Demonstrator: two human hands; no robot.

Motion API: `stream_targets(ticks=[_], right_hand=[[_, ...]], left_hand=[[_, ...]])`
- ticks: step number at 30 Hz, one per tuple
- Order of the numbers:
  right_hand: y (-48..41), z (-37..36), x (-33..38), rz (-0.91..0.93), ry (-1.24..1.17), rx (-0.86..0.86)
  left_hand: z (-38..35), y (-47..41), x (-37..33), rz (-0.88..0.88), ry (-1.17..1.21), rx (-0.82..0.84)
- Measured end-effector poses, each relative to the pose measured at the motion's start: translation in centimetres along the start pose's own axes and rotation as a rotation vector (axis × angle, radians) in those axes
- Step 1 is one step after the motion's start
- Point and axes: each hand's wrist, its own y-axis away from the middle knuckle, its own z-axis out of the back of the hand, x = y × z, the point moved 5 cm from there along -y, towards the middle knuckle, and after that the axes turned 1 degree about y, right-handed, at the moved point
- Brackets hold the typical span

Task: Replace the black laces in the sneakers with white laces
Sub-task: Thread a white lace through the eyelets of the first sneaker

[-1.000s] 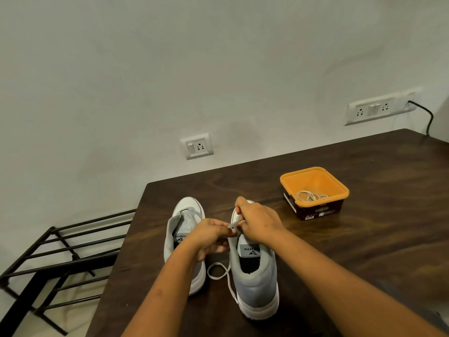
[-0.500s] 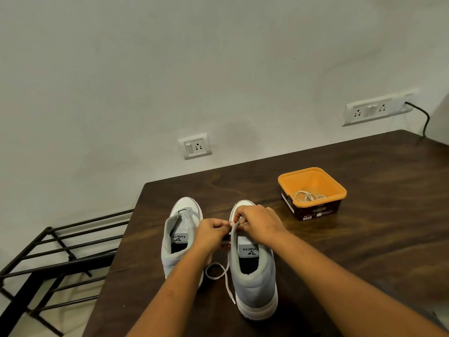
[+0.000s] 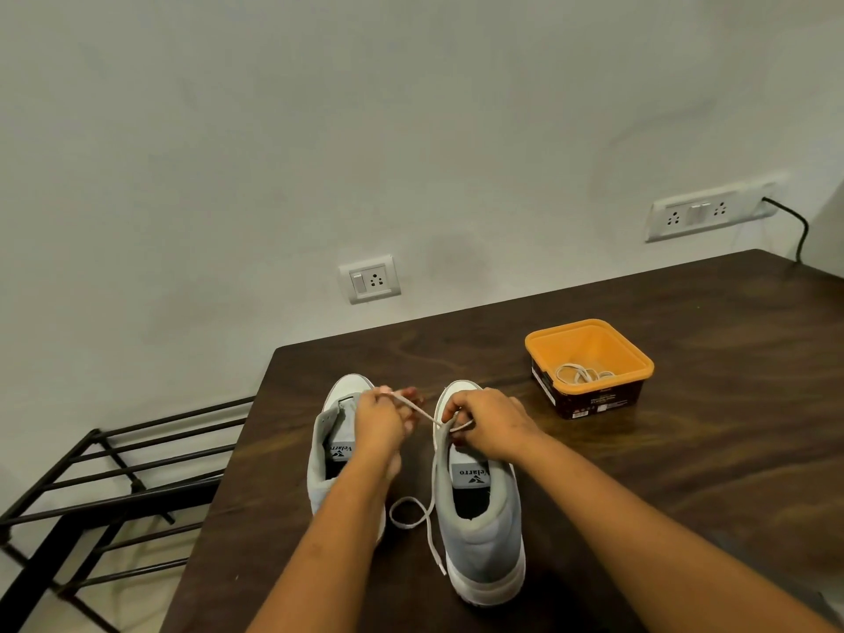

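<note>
On the dark wooden table (image 3: 685, 472), no black laces show; the left hand (image 3: 379, 420) pinches a white lace (image 3: 422, 415) pulled from the right sneaker (image 3: 479, 518), the right hand (image 3: 488, 424) grips it at the eyelets. The left sneaker (image 3: 335, 454) looks unlaced; another lace (image 3: 582, 373) waits in the orange tub (image 3: 589, 344).

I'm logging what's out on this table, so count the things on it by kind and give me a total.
Grey sneakers: 2 (left, right)
White laces: 2 (one being threaded, one in the tub)
Orange tub: 1
Total: 5
</note>
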Motion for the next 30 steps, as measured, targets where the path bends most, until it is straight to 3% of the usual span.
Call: stream_targets(ticks=[2, 4, 5, 9, 13, 17, 20, 22, 26, 30], right_hand=[[0.0, 0.1, -0.2, 0.0, 0.0, -0.014], [-0.1, 0.0, -0.7, -0.03, -0.017, -0.005], [-0.2, 0.0, -0.9, -0.048, -0.031, 0.006], [-0.7, -0.5, -1.6, -0.115, -0.161, 0.042], [-0.6, -0.3, -1.9, -0.142, -0.34, 0.08], [0.5, 0.8, -2.6, -0.185, -0.498, 0.199], [1.0, 1.3, -3.1, -0.2, -0.53, 0.275], [1.1, 1.4, -3.2, -0.206, -0.53, 0.273], [1.0, 1.0, -3.0, -0.227, -0.524, 0.276], [0.8, 0.5, -3.2, -0.243, -0.504, 0.229]], left_hand=[[1.4, -0.1, -2.2, -0.01, 0.226, -0.054], [3.3, 0.0, -3.9, -0.029, 0.227, -0.074], [4.3, -0.1, -4.7, -0.06, 0.059, -0.063], [5.0, -0.1, -4.4, -0.307, -1.055, 0.165], [1.7, 1.0, 0.0, -0.211, -1.332, 0.442], [-0.7, 0.8, 1.6, -0.198, -1.295, 0.477], [-0.7, 0.9, 2.5, -0.119, -1.137, 0.535], [-1.0, 1.4, 1.8, -0.16, -1.008, 0.551], [-0.7, 1.7, -0.9, -0.182, -0.45, 0.394], [-0.3, 2.2, -1.2, 0.002, -0.018, 0.393]])
